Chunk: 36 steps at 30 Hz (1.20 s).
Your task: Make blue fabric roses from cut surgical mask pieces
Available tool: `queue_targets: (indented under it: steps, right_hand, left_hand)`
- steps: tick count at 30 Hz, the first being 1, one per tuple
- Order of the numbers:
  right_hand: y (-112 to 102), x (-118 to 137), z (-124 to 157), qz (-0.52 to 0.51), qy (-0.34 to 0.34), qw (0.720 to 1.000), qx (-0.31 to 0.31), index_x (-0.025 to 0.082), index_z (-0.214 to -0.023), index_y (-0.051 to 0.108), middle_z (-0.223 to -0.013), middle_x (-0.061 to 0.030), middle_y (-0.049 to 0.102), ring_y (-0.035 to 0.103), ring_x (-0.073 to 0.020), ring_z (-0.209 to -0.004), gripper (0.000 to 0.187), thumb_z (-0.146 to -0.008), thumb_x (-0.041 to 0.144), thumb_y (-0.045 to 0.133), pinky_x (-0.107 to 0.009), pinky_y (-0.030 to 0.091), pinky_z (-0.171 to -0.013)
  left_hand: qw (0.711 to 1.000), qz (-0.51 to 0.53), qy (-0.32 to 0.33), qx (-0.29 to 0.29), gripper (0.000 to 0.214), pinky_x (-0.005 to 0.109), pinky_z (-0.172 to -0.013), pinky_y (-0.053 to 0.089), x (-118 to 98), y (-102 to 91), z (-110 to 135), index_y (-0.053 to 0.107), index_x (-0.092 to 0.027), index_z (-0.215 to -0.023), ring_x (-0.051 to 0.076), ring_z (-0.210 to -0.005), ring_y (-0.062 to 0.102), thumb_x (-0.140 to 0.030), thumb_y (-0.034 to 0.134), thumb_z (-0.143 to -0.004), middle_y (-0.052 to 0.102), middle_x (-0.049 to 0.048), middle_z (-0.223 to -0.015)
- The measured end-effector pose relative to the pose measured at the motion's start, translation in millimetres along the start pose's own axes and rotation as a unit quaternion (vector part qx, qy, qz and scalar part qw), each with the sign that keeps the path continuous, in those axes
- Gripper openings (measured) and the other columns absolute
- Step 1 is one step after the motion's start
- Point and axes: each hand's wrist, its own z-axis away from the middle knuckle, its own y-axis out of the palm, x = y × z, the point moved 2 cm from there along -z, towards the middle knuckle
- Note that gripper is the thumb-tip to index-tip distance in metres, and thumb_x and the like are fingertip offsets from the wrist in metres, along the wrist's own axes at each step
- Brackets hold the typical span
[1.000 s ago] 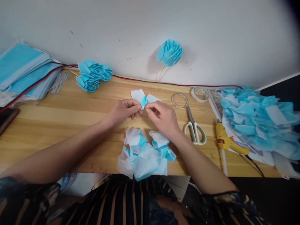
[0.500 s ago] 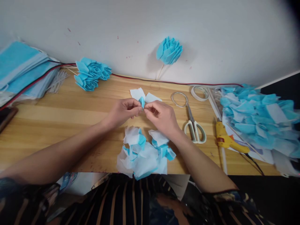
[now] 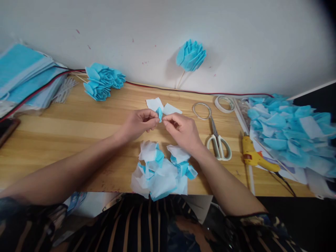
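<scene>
A small rolled blue fabric petal [image 3: 160, 114] is pinched upright between thumb and fingers of my left hand [image 3: 140, 122]. My right hand [image 3: 182, 130] is closed in a pinch at the petal's lower right edge, the fingertips almost meeting those of the left. Just behind the fingers lie white paper pieces [image 3: 172, 109]. Below my hands, near the table's front edge, is a loose heap of white and blue fabric petals [image 3: 162, 176]. My right wrist passes over the right side of that heap.
Scissors [image 3: 216, 140], tape rolls [image 3: 224, 104] and a yellow glue gun [image 3: 254, 155] lie to the right, before a large petal pile [image 3: 294, 129]. Finished blue flowers [image 3: 103, 82] lie back left; another flower [image 3: 191, 56] leans on the wall. Face masks [image 3: 23, 73] are stacked far left.
My right fingertips have drawn very slightly to the right, off my left fingertips. The petal stays in my left pinch. The whole view has shifted a little.
</scene>
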Motion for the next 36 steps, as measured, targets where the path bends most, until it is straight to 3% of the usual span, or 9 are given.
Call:
queue_targets:
  steps: [8, 12, 15, 18, 22, 31, 36]
  right_hand:
    - [-4, 5, 0, -0.017, -0.009, 1.000, 0.010, 0.020, -0.088, 0.073, -0.080, -0.0012, 0.072, 0.061, -0.0137, -0.072, 0.018, -0.093, 0.022, 0.055, -0.027, 0.042, -0.068]
    - [-14, -3, -3, -0.094, 0.086, 0.991, -0.043, 0.020, -0.079, 0.068, -0.074, -0.0007, 0.071, 0.059, -0.0131, -0.065, 0.019, -0.092, 0.030, 0.058, -0.027, 0.043, -0.062]
    - [-17, -15, -6, -0.204, 0.177, 0.961, -0.054, 0.021, -0.083, 0.069, -0.074, -0.0003, 0.068, 0.058, -0.0128, -0.064, 0.017, -0.087, 0.036, 0.063, -0.025, 0.044, -0.057]
    - [-13, -20, -7, -0.335, 0.232, 0.913, 0.028, 0.021, -0.094, 0.072, -0.085, -0.0018, 0.071, 0.062, -0.0133, -0.073, 0.023, -0.082, 0.040, 0.069, -0.023, 0.047, -0.057]
    - [-9, -17, -5, -0.409, 0.243, 0.873, 0.103, 0.019, -0.083, 0.071, -0.089, -0.0034, 0.071, 0.063, -0.0122, -0.076, 0.024, -0.079, 0.042, 0.074, -0.022, 0.050, -0.061]
    - [-5, -16, -5, -0.377, 0.243, 0.888, 0.103, 0.018, -0.070, 0.066, -0.073, 0.0014, 0.067, 0.055, -0.0069, -0.060, 0.028, -0.075, 0.043, 0.078, -0.020, 0.046, -0.058]
    - [-3, -13, -6, -0.348, 0.228, 0.909, 0.034, 0.020, -0.065, 0.062, -0.068, 0.0025, 0.061, 0.050, -0.0087, -0.059, 0.028, -0.074, 0.042, 0.075, -0.022, 0.044, -0.053]
  left_hand:
    - [1.000, 0.011, -0.005, -0.001, 0.017, 0.019, -0.051, 0.044, 1, -2.2, -1, 0.063, -0.016, -0.074, 0.007, -0.052, 0.051, -0.030, 0.074, -0.074, 0.060, -0.0026, -0.061]
    - [0.999, 0.048, -0.007, -0.004, 0.022, 0.019, -0.050, 0.044, 0, -5.5, -3, 0.062, -0.016, -0.074, 0.007, -0.051, 0.053, -0.033, 0.075, -0.077, 0.063, -0.0012, -0.062]
    - [0.995, 0.095, -0.018, 0.019, 0.026, 0.019, -0.050, 0.044, -1, -5.3, -3, 0.061, -0.016, -0.073, 0.007, -0.050, 0.054, -0.037, 0.077, -0.078, 0.063, -0.0004, -0.061]
    - [0.991, 0.121, -0.031, 0.048, 0.030, 0.019, -0.049, 0.044, -1, -3.7, -3, 0.061, -0.017, -0.073, 0.007, -0.050, 0.054, -0.040, 0.079, -0.076, 0.063, -0.0005, -0.061]
    - [0.991, 0.104, -0.045, 0.069, 0.030, 0.019, -0.049, 0.044, 0, -2.4, -1, 0.061, -0.017, -0.072, 0.008, -0.051, 0.056, -0.039, 0.080, -0.075, 0.063, -0.0007, -0.062]
    - [0.997, 0.052, -0.042, 0.043, 0.022, 0.020, -0.049, 0.042, 2, -4.6, -4, 0.060, -0.017, -0.073, 0.008, -0.050, 0.053, -0.035, 0.073, -0.078, 0.061, -0.0010, -0.060]
    - [0.995, -0.001, 0.042, -0.087, 0.018, 0.022, -0.049, 0.037, -10, -7.7, 4, 0.060, -0.019, -0.077, 0.009, -0.051, 0.046, -0.034, 0.065, -0.086, 0.055, -0.0029, -0.060]
